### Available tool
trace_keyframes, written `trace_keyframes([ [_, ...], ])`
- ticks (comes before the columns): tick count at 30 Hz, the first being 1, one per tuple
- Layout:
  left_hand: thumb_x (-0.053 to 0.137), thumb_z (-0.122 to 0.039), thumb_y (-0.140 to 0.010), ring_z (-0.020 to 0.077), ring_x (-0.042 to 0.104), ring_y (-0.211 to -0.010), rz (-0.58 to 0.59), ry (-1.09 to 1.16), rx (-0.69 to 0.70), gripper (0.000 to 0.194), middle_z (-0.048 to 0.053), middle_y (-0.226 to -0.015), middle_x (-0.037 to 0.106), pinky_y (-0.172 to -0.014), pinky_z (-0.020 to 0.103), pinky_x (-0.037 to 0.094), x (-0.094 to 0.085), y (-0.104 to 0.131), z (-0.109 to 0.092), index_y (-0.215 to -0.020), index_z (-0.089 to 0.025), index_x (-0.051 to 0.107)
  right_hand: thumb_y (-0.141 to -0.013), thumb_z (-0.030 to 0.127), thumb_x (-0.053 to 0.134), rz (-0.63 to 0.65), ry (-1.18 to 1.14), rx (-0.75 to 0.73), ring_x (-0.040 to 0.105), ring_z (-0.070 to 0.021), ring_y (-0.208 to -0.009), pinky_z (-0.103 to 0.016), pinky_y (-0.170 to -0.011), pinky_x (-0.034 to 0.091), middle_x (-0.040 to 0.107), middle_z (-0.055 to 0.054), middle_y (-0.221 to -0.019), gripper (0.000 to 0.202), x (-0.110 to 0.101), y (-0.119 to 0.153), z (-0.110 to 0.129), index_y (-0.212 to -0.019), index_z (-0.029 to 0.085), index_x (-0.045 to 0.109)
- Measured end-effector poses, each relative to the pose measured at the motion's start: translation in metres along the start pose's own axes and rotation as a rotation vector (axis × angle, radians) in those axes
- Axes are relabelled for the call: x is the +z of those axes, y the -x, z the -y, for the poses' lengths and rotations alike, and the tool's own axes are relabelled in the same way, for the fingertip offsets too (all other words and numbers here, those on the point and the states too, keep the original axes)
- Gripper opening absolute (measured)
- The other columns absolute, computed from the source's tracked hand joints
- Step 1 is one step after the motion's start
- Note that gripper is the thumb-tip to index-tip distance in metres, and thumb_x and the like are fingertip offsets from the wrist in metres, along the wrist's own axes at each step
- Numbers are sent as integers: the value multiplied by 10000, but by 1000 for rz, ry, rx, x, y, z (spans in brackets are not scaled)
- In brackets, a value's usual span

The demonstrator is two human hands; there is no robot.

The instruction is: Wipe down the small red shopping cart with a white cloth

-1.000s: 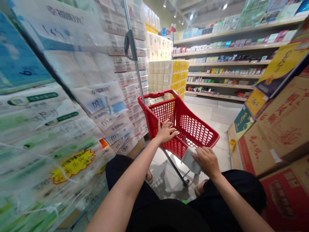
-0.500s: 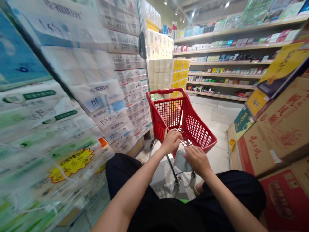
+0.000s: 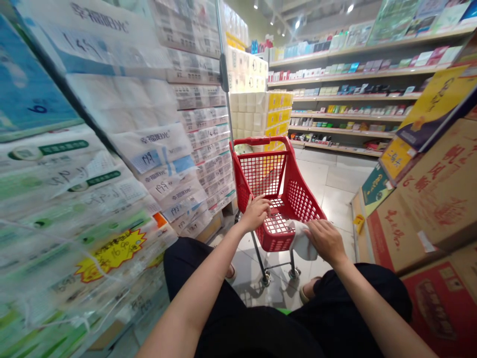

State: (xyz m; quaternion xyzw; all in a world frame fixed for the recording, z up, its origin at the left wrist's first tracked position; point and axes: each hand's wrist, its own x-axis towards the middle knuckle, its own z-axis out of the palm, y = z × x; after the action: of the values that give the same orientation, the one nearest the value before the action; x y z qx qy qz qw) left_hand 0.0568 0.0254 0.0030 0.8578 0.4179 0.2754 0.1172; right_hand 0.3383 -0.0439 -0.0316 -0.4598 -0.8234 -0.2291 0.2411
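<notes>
A red plastic shopping cart (image 3: pixel 278 246) on metal legs stands between my knees, its latticed basket facing me. My left hand (image 3: pixel 256 213) holds the basket's left rim near the front corner, fingers bent over the edge. At the front right corner, my right hand (image 3: pixel 327 239) presses a white cloth (image 3: pixel 303 242) over the rim. The cloth drapes down the outside of the basket, and the right fingertips are partly hidden against it.
Wrapped tissue packs (image 3: pixel 149 144) with price tags are stacked high on the left. Cardboard boxes (image 3: pixel 439 184) stand on the right. Behind the cart are more tissue packs (image 3: pixel 278 112) and shelves of small goods (image 3: pixel 350 94). A metal pole (image 3: pixel 227 99) rises at the cart's left.
My right hand has moved right along the rim with the cloth. The left hand has shifted slightly left, and the cart has turned a little, showing more of its front.
</notes>
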Motion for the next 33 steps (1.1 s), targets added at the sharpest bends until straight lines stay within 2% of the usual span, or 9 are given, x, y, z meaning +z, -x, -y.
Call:
trace_keyframes([
  [4, 515, -188, -805, 248, 326, -1390, -30, -79, -68, 126, 24, -1220, 615, -1193, 562, 102, 0, -2, 5, -789, -219, 636, -990, 383, 429, -5, -11, -47, 528, -166, -769, -306, -754, 319, 643, -46, -801, 283, 4, -23, 59, -869, 187, 593],
  [6, 613, -256, -767, 293, 298, -1402, -86, -120, -134, 56, 61, -1314, 557, -1183, 566, 157, 4, -1, 4, -787, -206, 630, -993, 382, 424, 1, -15, -35, 529, -161, -747, -305, -719, 303, 645, -41, -793, 280, 8, -34, 82, -874, 192, 591],
  [10, 655, -249, -763, 332, 260, -1420, -303, -181, -239, 139, 94, -1460, 415, -1159, 596, 228, 17, 7, -8, -890, -206, 619, -987, 398, 440, 3, -18, 7, 538, -158, -722, -309, -678, 287, 647, -32, -791, 261, 15, -48, 103, -918, 202, 598],
  [13, 493, -210, -897, 251, 357, -1375, -382, -177, -150, 140, 65, -1297, 560, -1194, 535, 229, 23, 18, -20, -934, -219, 627, -976, 401, 463, 23, -26, 10, 550, -166, -745, -310, -688, 299, 649, -37, -809, 247, 18, -49, 102, -928, 201, 600],
  [18, 379, -278, -981, 220, 310, -1406, -285, -175, -16, 312, 32, -1221, 607, -1211, 472, 233, 16, 33, -24, -949, -222, 684, -981, 366, 458, 59, -85, -82, 573, -181, -890, -317, -810, 350, 668, -62, -969, 241, 12, -43, 85, -1087, 205, 603],
  [23, 441, -484, -959, 256, 279, -1423, -188, -192, -26, 336, 13, -1277, 582, -1189, 530, 209, 4, 36, -16, -1001, -284, 709, -972, 351, 468, 75, -96, -111, 560, -212, -1002, -363, -935, 363, 662, -70, -1037, 237, 6, -25, 38, -1089, 202, 610],
  [27, 504, -564, -905, 282, 299, -1409, -195, -279, -32, 383, 43, -1259, 595, -1193, 537, 162, -1, 35, -15, -993, -258, 717, -966, 351, 472, 27, -86, -93, 532, -230, -1085, -380, -1011, 354, 649, -80, -1089, 235, 4, -10, 2, -1074, 199, 615],
  [30, 482, -454, -944, 274, 380, -1354, -212, -386, 0, 327, 62, -1193, 630, -1182, 532, 157, 4, 34, -26, -925, -224, 713, -966, 341, 471, 31, -68, -40, 544, -220, -1020, -376, -1017, 353, 658, -68, -1000, 215, 1, -10, 4, -1033, 200, 619],
  [33, 408, -384, -986, 219, 575, -1093, -189, -420, 52, 341, 66, -994, 685, -1090, 468, 299, 20, 35, -46, -894, -202, 681, -970, 323, 465, 43, -40, 43, 546, -213, -971, -371, -987, 356, 659, -62, -946, 200, -2, -15, 25, -997, 198, 618],
])
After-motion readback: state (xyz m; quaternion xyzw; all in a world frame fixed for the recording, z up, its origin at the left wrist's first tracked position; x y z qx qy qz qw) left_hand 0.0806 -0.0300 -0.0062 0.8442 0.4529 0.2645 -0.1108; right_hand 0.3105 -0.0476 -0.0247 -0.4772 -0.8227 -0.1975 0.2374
